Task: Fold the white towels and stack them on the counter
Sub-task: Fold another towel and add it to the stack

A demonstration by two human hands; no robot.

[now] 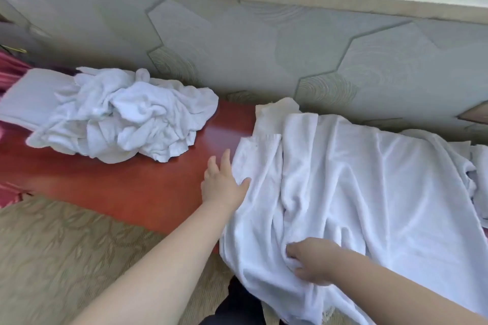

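A large white towel [369,182] lies spread and rumpled over the right part of the red-brown counter [148,187], with its near edge hanging over the counter's front. My left hand [223,185] lies at the towel's left edge with straight fingers, the thumb touching the cloth. My right hand [313,260] pinches a fold of the towel near its front. A crumpled heap of white towels [126,116] sits on the counter at the left, partly on a flat folded white cloth [29,97].
A grey wall with hexagon panels [264,47] rises right behind the counter. More white cloth [479,182] lies at the far right edge. Patterned beige carpet [66,258] covers the floor in front. Pink striped fabric [12,71] shows at far left.
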